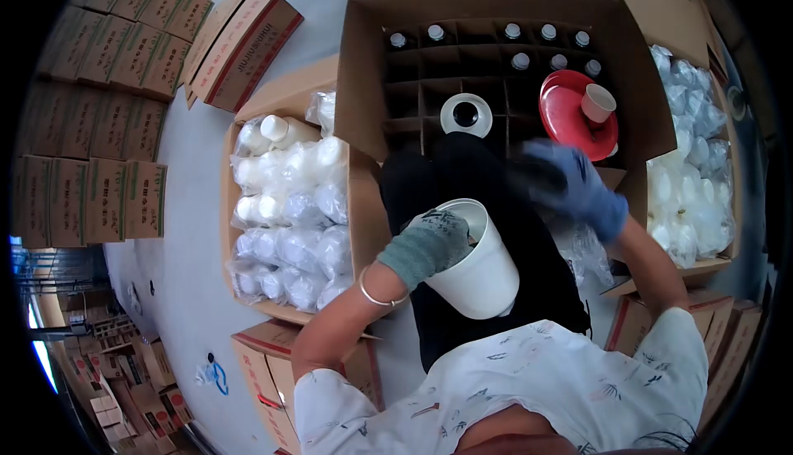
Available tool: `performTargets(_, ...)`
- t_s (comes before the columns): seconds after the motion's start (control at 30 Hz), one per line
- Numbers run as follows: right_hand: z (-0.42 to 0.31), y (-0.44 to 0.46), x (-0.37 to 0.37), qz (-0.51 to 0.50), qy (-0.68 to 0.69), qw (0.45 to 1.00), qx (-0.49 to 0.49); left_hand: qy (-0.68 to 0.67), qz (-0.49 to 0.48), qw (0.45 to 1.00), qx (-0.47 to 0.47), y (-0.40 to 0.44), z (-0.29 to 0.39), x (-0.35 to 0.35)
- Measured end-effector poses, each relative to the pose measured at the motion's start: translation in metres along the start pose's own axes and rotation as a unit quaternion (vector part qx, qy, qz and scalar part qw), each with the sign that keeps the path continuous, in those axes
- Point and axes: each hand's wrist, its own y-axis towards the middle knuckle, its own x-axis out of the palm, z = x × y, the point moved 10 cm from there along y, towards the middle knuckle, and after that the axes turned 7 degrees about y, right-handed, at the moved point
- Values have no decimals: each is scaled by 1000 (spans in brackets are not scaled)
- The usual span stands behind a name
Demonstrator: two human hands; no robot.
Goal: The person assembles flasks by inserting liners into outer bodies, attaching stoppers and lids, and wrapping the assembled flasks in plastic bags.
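A white, open-mouthed cylindrical flask casing (487, 277) lies tilted on my lap. My left hand (436, 239), in a grey-green knit glove, grips its rim, with the fingers reaching into the mouth and partly hidden there. My right hand (570, 184), in a blue glove with a dark palm, hovers over my right thigh, its fingers smeared by motion. Just beyond it, a red round dish (563, 116) holding a white cup (598, 103) rests on the divided carton (496, 13). A white ring-shaped piece with a dark centre (466, 115) sits near my knees.
Several capped bottles (435, 33) stand in the carton's compartments. Open boxes of plastic-wrapped white parts flank me on the left (293, 207) and right (690, 174). Stacked cartons (99, 125) line the far left. Clear plastic wrap (588, 257) lies by my right leg.
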Motion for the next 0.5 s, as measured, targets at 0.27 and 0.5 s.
performTargets(0.27,260,126,116,-141,-224,964,39,-63,9,997,-35,3,-14,-27)
performTargets(0.5,202,154,82,-56,-139,988,-28,-306,514,780,-182,-57,-110,-76)
